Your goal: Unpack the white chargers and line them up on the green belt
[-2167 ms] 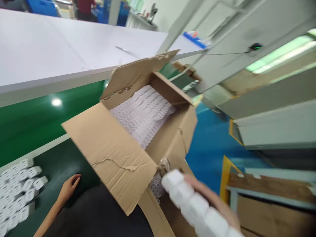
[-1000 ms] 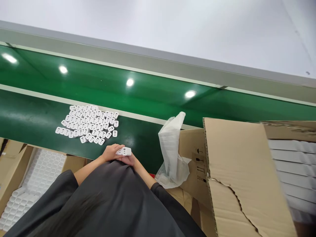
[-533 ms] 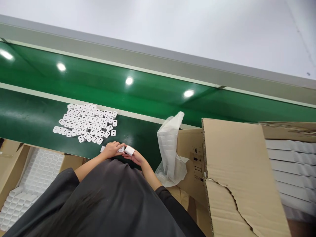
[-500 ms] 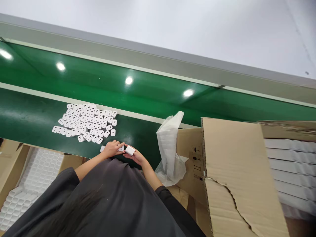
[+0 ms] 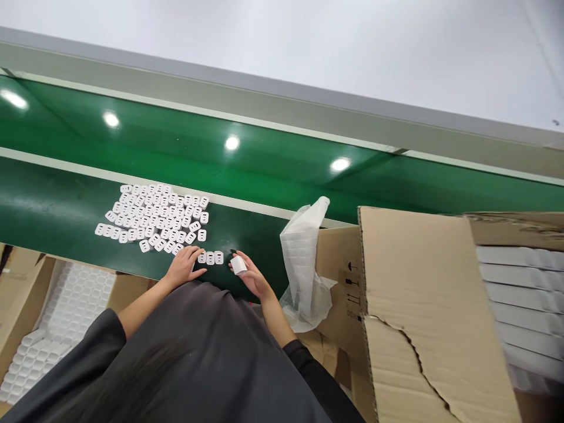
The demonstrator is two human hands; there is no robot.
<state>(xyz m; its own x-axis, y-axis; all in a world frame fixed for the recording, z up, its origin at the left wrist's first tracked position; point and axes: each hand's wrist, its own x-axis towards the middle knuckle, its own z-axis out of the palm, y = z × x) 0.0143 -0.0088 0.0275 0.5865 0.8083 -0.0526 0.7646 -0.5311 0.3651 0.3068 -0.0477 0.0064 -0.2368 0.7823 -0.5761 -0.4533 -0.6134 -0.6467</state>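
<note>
My right hand [image 5: 252,276] holds a white charger [image 5: 238,265], a small block with rounded edges, over the green work surface [image 5: 259,235]. My left hand [image 5: 183,267] lies at the left end of a short row of white chargers [image 5: 210,258], its thumb apart from its fingers. The fingertips are at the leftmost visible charger of that row; whether others lie under the hand is hidden. Beyond the left hand, a large cluster of white chargers [image 5: 156,214] stands on the surface, their faces with two dark slots turned up.
At the right stands a cardboard box [image 5: 418,282] with stacked white trays [image 5: 520,294] beside its flap. White wrapping [image 5: 302,264] hangs over the box's near-left side. Lower left, another box [image 5: 26,294] holds rows of white pieces [image 5: 79,299]. A pale rail [image 5: 247,204] runs behind the chargers.
My left hand has moved left, uncovering the short row of chargers. My right hand has moved slightly right, away from the row, with the charger still in it.
</note>
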